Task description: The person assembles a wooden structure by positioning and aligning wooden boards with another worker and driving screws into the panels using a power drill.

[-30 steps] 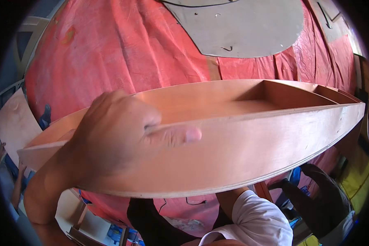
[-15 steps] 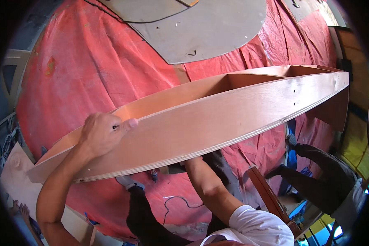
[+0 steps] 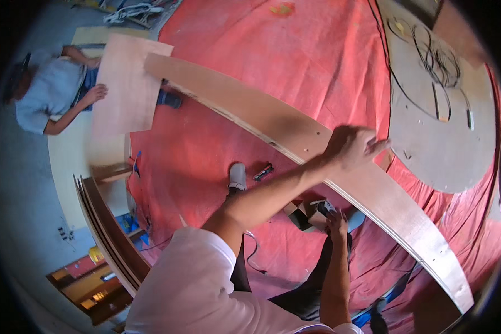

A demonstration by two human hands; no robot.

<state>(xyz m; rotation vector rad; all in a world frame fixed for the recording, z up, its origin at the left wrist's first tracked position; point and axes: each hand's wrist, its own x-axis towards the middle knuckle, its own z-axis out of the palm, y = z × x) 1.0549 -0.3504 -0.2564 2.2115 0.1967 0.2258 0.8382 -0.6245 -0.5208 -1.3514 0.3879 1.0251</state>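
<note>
A long, curved plywood panel (image 3: 245,103), the side of a wooden frame, slants from upper left to lower right in front of me. My left hand (image 3: 350,149) is closed over its upper edge, thumb pointing right; part of its fingers is hidden. Beneath the panel's lower edge, my right hand (image 3: 337,222) is down at an open cardboard box (image 3: 298,216), its fingers curled by a small dark and white item (image 3: 325,207). What the right fingers grip is too small to make out.
A red and black tool (image 3: 263,171) lies on the red tarp (image 3: 178,161). At upper left, another person (image 3: 50,92) holds a thin plywood sheet (image 3: 125,83). Curved boards (image 3: 108,234) stand at lower left. Cables (image 3: 442,67) lie on a grey sheet (image 3: 451,150) at right.
My view has turned left. The panel now slants down to the right. My left hand stays on its edge, while my right hand, hidden before below the panel, now shows at the cardboard box.
</note>
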